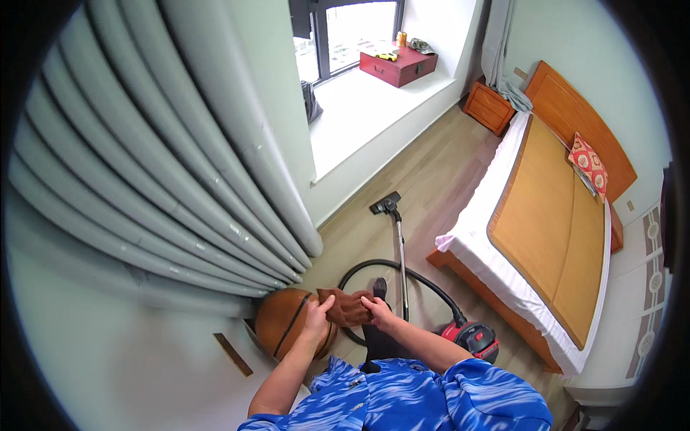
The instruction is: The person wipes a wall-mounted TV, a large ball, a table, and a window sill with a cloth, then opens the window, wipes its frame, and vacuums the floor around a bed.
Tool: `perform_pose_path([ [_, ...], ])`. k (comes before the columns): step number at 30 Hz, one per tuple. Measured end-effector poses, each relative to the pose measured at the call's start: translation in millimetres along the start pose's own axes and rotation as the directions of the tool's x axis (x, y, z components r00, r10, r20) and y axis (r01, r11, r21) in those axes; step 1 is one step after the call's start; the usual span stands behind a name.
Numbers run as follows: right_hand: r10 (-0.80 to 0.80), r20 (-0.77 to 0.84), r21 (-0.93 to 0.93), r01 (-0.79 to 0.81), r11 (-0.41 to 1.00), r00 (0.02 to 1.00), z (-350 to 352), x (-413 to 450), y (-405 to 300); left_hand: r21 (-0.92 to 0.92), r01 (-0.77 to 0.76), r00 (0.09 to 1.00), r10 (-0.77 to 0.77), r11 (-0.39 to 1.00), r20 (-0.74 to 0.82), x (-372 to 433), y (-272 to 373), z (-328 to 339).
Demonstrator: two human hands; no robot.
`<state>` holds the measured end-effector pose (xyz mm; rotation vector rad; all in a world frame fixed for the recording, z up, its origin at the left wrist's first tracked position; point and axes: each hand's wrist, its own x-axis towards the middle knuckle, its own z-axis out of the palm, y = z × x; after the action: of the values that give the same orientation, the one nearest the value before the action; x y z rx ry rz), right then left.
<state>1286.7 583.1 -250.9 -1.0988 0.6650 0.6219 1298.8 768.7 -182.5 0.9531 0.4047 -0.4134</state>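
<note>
A crumpled brown cloth (347,308) is stretched between my two hands, in front of my body. My left hand (319,314) pinches its left end, thumb on top. The right end is gripped by my right hand (379,312). Just beneath and beside my left hand is a large rounded brown object with dark bands (283,318), perhaps a stool or drum. A canister vacuum cleaner (474,340), red and black, stands on the floor to the right; its black hose (436,288) loops beyond my hands. The metal wand (402,258) leads to the floor head (386,203).
Long grey curtains (178,161) hang at the left, reaching near the brown object. A wooden bed (555,226) with a mat fills the right side, with a nightstand (489,106) beyond. On the white windowsill (345,129) sits a red box (398,67).
</note>
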Motion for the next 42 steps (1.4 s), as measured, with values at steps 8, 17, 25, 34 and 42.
perform_pose_path([
  [8,0.174,0.572,0.370,-0.441,0.818,0.802,-58.4,65.7,-121.1,0.269,0.169,0.935,-0.240,0.948,0.261,119.0,0.1,122.8],
  [17,-0.086,0.390,0.403,-0.086,0.911,0.917,-84.2,81.2,-233.5,0.337,-0.039,0.973,-0.041,0.941,0.229,202.5,49.3,180.0],
  [25,-0.240,0.124,0.258,0.202,0.945,0.963,-113.7,102.4,-274.1,0.591,-0.383,0.919,0.356,0.710,0.168,298.1,80.2,209.1],
  [34,-0.198,-0.111,0.200,0.217,0.956,0.974,-122.0,168.7,-327.4,0.737,-0.358,0.902,0.416,0.573,0.115,394.3,76.7,227.8],
  [42,-0.636,-0.021,-0.451,0.560,0.695,0.772,-54.9,314.3,-401.4,0.930,-0.067,0.782,0.598,0.361,-0.175,530.6,162.6,199.0],
])
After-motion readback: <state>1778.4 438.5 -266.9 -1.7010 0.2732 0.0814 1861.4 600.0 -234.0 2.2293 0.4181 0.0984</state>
